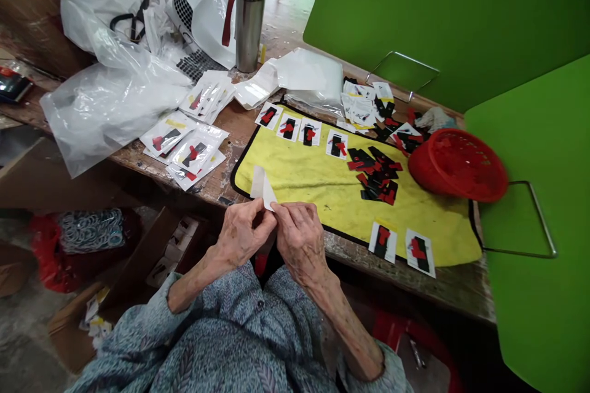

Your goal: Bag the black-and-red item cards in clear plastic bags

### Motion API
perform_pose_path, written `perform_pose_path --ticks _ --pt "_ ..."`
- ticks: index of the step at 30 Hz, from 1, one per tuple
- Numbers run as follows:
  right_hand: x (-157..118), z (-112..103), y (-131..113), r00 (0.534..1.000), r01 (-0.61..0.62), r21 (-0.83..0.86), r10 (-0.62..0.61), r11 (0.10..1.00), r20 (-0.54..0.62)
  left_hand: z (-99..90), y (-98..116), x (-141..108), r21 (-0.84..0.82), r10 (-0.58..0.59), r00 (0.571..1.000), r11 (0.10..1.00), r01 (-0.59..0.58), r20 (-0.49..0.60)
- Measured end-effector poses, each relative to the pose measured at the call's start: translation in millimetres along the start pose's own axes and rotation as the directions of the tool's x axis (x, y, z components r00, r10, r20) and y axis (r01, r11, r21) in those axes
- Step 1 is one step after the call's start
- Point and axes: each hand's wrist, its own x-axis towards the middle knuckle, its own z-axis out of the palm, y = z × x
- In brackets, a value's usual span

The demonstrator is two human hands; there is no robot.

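Head view: white packet (262, 188), creased

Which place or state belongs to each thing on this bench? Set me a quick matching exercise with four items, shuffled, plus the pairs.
1. metal flask
2. red basket
3. white slip
4. heap of red and black pieces

A. pinched between the left hand and the right hand
B. tilted, its open top partly facing the camera
C. loose on the yellow cloth
D. standing upright, a red strap on its side

Pairs: 1-D, 2-B, 3-A, 4-C
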Motion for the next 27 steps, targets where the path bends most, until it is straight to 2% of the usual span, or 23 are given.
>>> perform_pose_path --ticks 3,6,9,11,13,16,18,20,22,24,25,26,27 --pt "-0.1 -0.2 -1.3 0.999 0.024 0.016 -0.025 1.0 0.035 5.5 -3.3 -2.8 0.065 0.021 0.997 0.998 -0.017 -0.07" --pt "0.8 3.0 -3.8 0.999 0.022 -0.042 -0.021 0.999 0.028 11.3 -4.0 -4.6 0.128 0.033 0.993 0.992 -0.018 -0.115" --pt "3.8 7.9 -3.0 0.991 -0.088 -0.126 0.074 0.988 -0.11 14.6 -1.3 -4.5 0.188 0.043 0.982 0.982 -0.007 -0.186" --pt "6.1 8.8 0.0 0.971 -0.181 -0.089 0.164 0.979 -0.177 15.5 1.2 -3.7 0.196 0.039 0.978 0.981 0.002 -0.206" --pt "8.0 6.2 4.1 0.972 -0.209 0.081 0.217 0.974 -0.093 16.4 3.4 -2.8 0.194 0.018 0.979 0.981 0.022 -0.204" --pt "10.2 -3.0 12.5 0.967 -0.237 0.366 0.18 0.9 0.182 18.4 6.2 -2.7 0.19 -0.011 0.986 0.981 0.043 -0.164" --pt "12.0 -10.7 20.9 0.93 -0.318 0.392 0.204 0.863 0.306 17.7 7.8 -3.6 0.162 -0.018 0.996 0.986 0.032 -0.09" --pt "13.6 -18.9 31.2 0.891 -0.413 0.378 0.282 0.828 0.356 12.4 8.3 -3.5 0.096 -0.008 1.0 0.995 0.009 -0.017" --pt "13.7 -26.6 40.8 0.837 -0.534 0.459 0.366 0.71 0.407 2.1 6.1 -0.9 0.033 0.013 0.997 0.999 -0.01 -0.073" --pt "11.5 -32.3 46.4 0.757 -0.654 0.592 0.414 0.472 0.506 -9.5 0.6 4.3 -0.051 -0.02 0.978 0.999 0.01 -0.207" --pt "9.9 -34.0 47.2 0.709 -0.7 0.634 0.422 0.328 0.565 -14.1 -2.9 7.1 -0.141 -0.08 0.974 0.989 0.051 -0.213" --pt "8.3 -34.8 46.6 0.664 -0.731 0.655 0.422 0.193 0.617 -17.2 -6.6 9.7 -0.263 -0.159 0.976 0.958 0.116 -0.15" --pt "6.8 -34.9 45.0 0.628 -0.746 0.661 0.419 0.083 0.656 -18.7 -10.0 11.7 -0.398 -0.229 0.973 0.894 0.204 -0.015"
